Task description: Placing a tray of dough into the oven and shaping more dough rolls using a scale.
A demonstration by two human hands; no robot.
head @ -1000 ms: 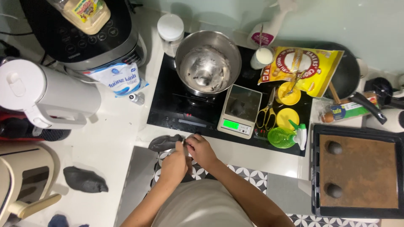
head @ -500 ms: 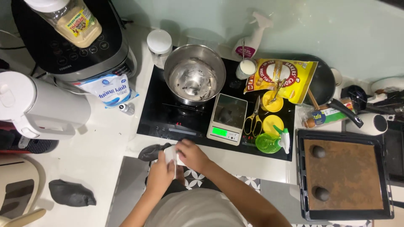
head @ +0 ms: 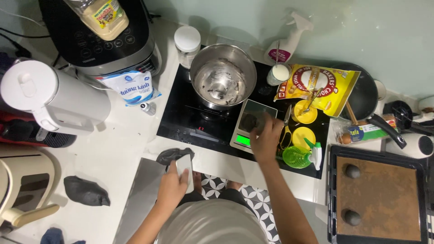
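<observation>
I am in a home kitchen: a black induction hob (head: 194, 117) set in the white counter (head: 113, 153), a steel bowl (head: 223, 81) on it, a baking tray (head: 379, 199) right of it.

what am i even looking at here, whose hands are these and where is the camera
The camera sits on a person's head and looks straight down, so you see their own two bare arms reaching out over a kitchen counter. There is no machine here. The right hand sets a dark lump of dough on a small kitchen scale that rests on a black cooktop. The left hand holds a flat white scraper beside another dark piece of dough at the counter edge. Behind the scale stands a steel mixing bowl. To the right, a baking tray carries two dark dough balls. A yellow flour bag lies nearby.
</observation>
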